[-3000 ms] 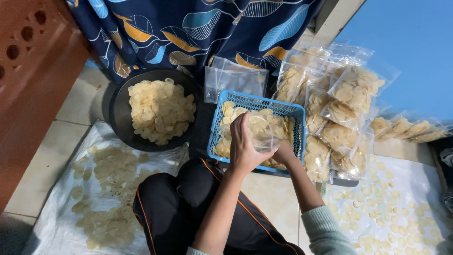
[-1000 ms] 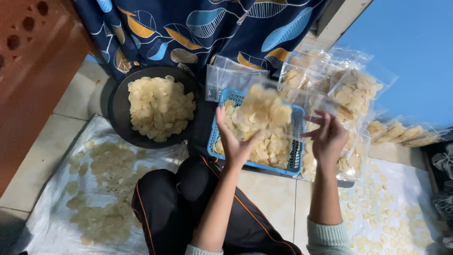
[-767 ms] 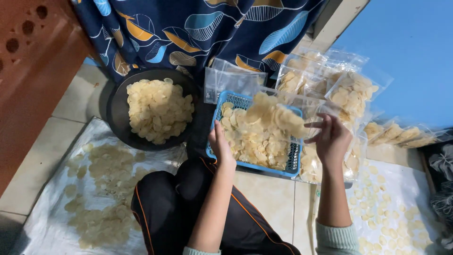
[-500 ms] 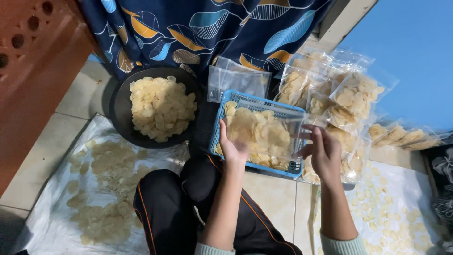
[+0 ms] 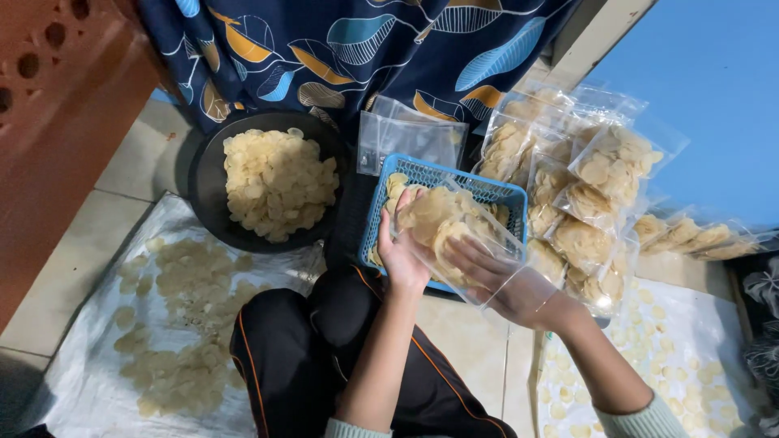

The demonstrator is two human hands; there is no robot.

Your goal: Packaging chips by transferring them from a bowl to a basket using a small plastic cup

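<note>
My left hand [image 5: 401, 253] grips a clear plastic bag [image 5: 466, 239] partly filled with pale round crackers, holding it over the blue plastic basket [image 5: 430, 173] of loose crackers. My right hand [image 5: 491, 274] is thrust inside the bag through its mouth. Its fingers are spread against the crackers, and the plastic covers it up to the wrist. Both hands sit just above my black-trousered knees [image 5: 324, 341].
A black pan [image 5: 203, 191] heaped with crackers stands to the left. Empty clear bags [image 5: 406, 138] lie behind the basket and filled bags [image 5: 600, 174] are piled to the right. White sheets [image 5: 89, 365] with scattered crackers flank me. A patterned curtain [image 5: 341, 45] hangs behind.
The bag was lifted and shaken over the basket with my right hand beside it. It has come down lower, and my right hand has gone inside it.
</note>
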